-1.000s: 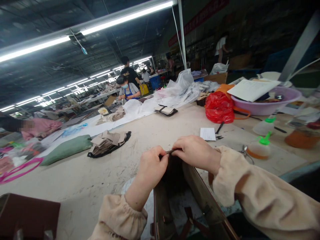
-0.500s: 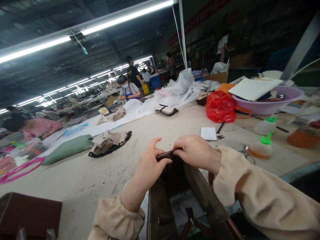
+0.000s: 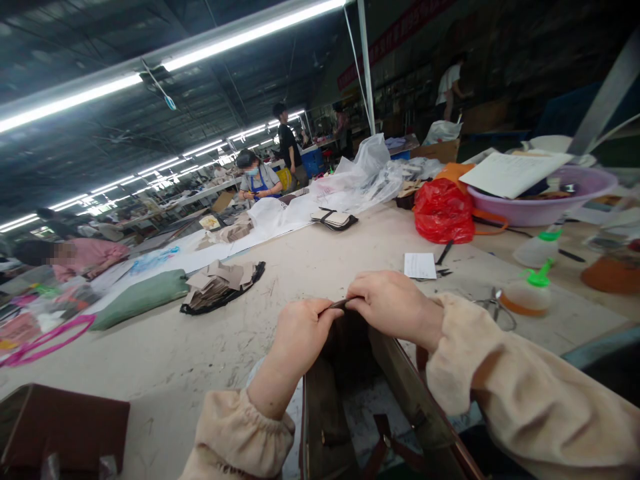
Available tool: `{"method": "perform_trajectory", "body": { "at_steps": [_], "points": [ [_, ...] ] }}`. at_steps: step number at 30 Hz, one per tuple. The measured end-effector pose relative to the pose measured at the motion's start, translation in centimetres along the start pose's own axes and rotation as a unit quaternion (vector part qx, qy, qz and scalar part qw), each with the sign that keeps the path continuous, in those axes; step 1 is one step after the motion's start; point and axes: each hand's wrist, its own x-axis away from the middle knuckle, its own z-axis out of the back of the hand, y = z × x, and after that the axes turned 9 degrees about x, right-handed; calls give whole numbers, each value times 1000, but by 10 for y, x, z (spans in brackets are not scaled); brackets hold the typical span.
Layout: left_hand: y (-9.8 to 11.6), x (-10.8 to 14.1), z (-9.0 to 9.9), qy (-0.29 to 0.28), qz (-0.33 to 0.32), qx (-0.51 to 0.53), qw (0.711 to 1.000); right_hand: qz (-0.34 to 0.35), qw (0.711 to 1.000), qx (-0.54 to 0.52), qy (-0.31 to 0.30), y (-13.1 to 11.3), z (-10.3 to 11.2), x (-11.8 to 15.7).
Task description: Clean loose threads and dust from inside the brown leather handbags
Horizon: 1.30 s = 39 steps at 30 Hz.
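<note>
A dark brown bag (image 3: pixel 400 360) stands in front of me with its mouth toward me, so its lining and a strap with a small metal piece show inside. My left hand (image 3: pixel 305 333) pinches the far rim of the bag between thumb and fingers. Close beside it, my right hand (image 3: pixel 390 303) grips the same rim, thumb underneath. A short stretch of the brown edge shows between the two hands. The bag's near end runs out of the bottom of the view.
Another brown bag (image 3: pixel 75 427) sits at the lower left. Leather pieces (image 3: pixel 220 287), a green bundle (image 3: pixel 140 298), a white card (image 3: pixel 420 265), a red plastic bag (image 3: pixel 443 211), a purple basin (image 3: pixel 545 203) and a green-capped bottle (image 3: pixel 527 293) lie around the table. Co-workers sit and stand beyond.
My left fingers, spread half a second ago, have closed down onto the bag's rim. My right hand keeps its grip. In the background, a standing person has shifted to the right.
</note>
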Motion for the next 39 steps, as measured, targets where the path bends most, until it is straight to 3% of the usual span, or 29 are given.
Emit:
{"method": "perform_trajectory", "body": {
  "at_steps": [10,14,17,23,31,39],
  "points": [
    [-1,-1,-2,-8,-13,-70,997,9,1000,18,24,-2,-2,0],
    [-3,1,1,-18,-9,11,1000,0,1000,19,25,-2,-3,1],
    [-7,5,4,-3,32,83,996,1,1000,15,19,-2,-2,1],
    [-6,5,10,-38,69,-12,997,-7,1000,14,13,-2,-1,1],
    [-5,6,10,-44,51,59,996,-9,1000,8,-1,-1,2,3],
    [-5,6,5,-24,57,59,996,0,1000,11,11,-2,-1,1]
  ]
}}
